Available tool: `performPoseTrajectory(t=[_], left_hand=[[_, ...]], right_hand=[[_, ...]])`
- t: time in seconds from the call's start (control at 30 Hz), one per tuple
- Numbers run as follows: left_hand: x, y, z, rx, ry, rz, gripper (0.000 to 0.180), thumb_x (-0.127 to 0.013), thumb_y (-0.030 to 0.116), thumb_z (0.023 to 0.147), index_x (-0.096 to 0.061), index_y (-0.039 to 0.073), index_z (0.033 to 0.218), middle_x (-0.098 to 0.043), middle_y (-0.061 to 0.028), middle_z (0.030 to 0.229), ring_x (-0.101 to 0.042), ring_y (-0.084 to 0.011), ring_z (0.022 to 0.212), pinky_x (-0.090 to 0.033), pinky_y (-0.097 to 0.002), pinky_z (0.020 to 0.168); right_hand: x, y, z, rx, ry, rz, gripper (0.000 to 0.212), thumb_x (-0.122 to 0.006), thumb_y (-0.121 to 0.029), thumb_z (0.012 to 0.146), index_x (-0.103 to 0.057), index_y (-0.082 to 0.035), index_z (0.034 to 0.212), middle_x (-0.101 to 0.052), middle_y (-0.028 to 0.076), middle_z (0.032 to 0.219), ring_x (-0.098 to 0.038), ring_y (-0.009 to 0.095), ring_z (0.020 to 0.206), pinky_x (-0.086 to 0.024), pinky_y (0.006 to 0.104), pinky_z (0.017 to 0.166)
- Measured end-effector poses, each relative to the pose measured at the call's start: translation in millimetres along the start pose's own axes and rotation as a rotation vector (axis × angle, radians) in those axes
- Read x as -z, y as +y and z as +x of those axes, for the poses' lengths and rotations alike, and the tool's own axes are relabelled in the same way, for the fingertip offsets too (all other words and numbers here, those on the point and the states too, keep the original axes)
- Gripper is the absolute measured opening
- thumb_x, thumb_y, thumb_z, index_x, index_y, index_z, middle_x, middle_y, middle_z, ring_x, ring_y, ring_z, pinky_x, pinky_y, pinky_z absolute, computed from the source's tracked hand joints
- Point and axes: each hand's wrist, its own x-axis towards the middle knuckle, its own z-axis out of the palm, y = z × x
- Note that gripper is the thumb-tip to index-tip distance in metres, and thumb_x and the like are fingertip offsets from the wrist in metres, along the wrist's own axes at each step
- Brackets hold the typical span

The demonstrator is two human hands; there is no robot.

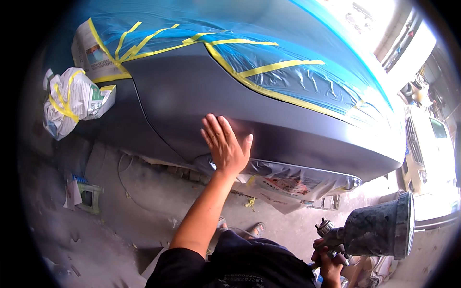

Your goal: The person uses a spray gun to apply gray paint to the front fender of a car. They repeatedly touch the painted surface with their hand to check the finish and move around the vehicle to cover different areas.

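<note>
My left hand reaches up to a dark grey car body panel, its fingers stretched out and the palm toward the surface. Whether the palm touches the panel cannot be told for certain. At the lower right my right hand grips a paint spray gun by its handle. The gun carries a large, paint-stained dark cup, tilted on its side in view. Blue plastic film covers the car above the panel, edged with yellow masking tape.
Taped newspaper wraps a side mirror-like part at the left. Newspaper masking hangs below the panel's lower edge. A small greenish stool stands on the concrete floor. A hose trails there. A white vehicle stands at the right.
</note>
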Motion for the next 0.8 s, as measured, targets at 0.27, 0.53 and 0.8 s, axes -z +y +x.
performPoseTrajectory(t=[0.27, 0.53, 0.8], left_hand=[[-14.4, 112.7, -45.1, -0.589, -0.309, -0.464, 0.077, -0.046, 0.049, 0.089, -0.017, 0.008, 0.146, -0.014, -0.0145, 0.153, -0.011, -0.0319, 0.141, -0.007, -0.0537, 0.110], [10.2, 43.1, 16.2, -0.135, -0.040, 0.072, 0.080, -0.044, 0.047, 0.090, -0.017, -0.008, 0.141, -0.011, -0.0302, 0.148, -0.006, -0.0442, 0.139, -0.006, -0.0571, 0.109], [21.4, 153.7, -27.9, -0.765, -0.498, -0.671, 0.055, -0.056, 0.034, 0.086, -0.048, -0.002, 0.127, -0.047, -0.0190, 0.132, -0.041, -0.0309, 0.128, -0.028, -0.0439, 0.108]], right_hand=[[-1.5, -11.4, 3.8, -0.002, 0.045, 0.061, 0.023, -0.054, -0.006, 0.084, -0.058, 0.005, 0.105, -0.061, 0.011, 0.087, -0.057, 0.015, 0.064, -0.046, 0.0274, 0.058], [16.2, -4.6, -3.5, 0.027, 0.124, 0.086, 0.028, -0.056, -0.012, 0.086, -0.058, 0.003, 0.109, -0.060, 0.006, 0.073, -0.053, 0.011, 0.058, -0.040, 0.0238, 0.053], [15.4, -39.2, 3.9, 0.041, 0.230, 0.196, 0.045, -0.060, -0.027, 0.088, -0.051, 0.006, 0.118, -0.060, 0.006, 0.072, -0.053, 0.009, 0.055, -0.037, 0.0210, 0.048]])
